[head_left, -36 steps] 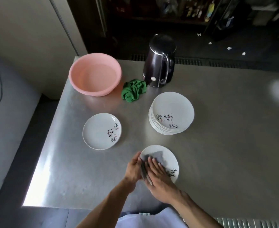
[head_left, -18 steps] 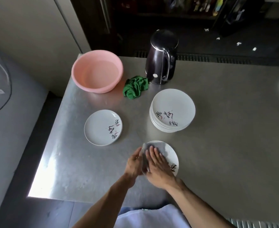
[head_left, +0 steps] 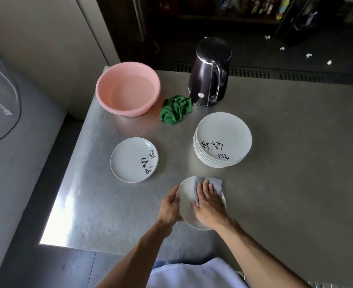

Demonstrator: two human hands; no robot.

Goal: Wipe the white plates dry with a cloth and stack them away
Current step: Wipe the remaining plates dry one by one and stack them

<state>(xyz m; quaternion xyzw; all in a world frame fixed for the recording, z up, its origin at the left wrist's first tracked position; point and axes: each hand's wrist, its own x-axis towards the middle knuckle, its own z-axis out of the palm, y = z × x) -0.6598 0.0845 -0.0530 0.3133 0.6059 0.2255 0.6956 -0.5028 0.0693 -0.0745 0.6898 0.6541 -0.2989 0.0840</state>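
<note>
A white plate [head_left: 187, 196] lies on the steel table near its front edge. My left hand [head_left: 170, 206] grips the plate's left rim. My right hand [head_left: 209, 201] presses flat on a grey cloth [head_left: 214, 182] spread over the plate's right half, fingers straight. A stack of several white plates [head_left: 223, 138] with black calligraphy stands behind to the right. A single white plate [head_left: 134, 160] with the same writing lies to the left.
A pink basin [head_left: 127, 91] with water sits at the back left corner. A crumpled green cloth [head_left: 175, 110] lies beside a dark electric kettle [head_left: 209, 73]. The table's left edge [head_left: 67, 183] drops to the floor.
My right hand and the grey cloth have slid from the plate's left part to its right side, baring the plate's left part. My left hand stays on the rim.
</note>
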